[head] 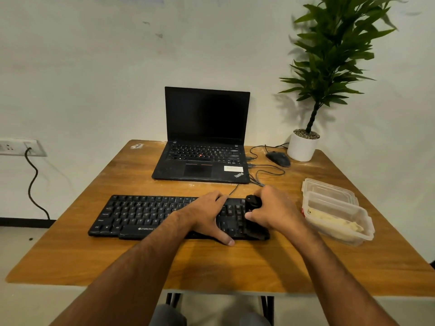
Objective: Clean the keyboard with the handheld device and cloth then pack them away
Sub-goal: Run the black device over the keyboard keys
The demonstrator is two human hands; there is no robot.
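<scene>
A black keyboard (141, 215) lies across the middle of the wooden table (117, 260). My left hand (207, 215) rests flat on its right-centre keys, fingers spread, thumb over the front edge. My right hand (275, 209) grips a small black handheld device (253, 201) held against the keyboard's right end. A clear plastic container (339, 222) at the right holds a pale yellow cloth (334, 223); its lid (329, 188) lies just behind it.
An open black laptop (204, 142) stands behind the keyboard, with cables running from its right side. A black mouse (278, 158) and a potted plant (303, 144) sit at the back right. A wall socket with a cord (28, 151) is at the left.
</scene>
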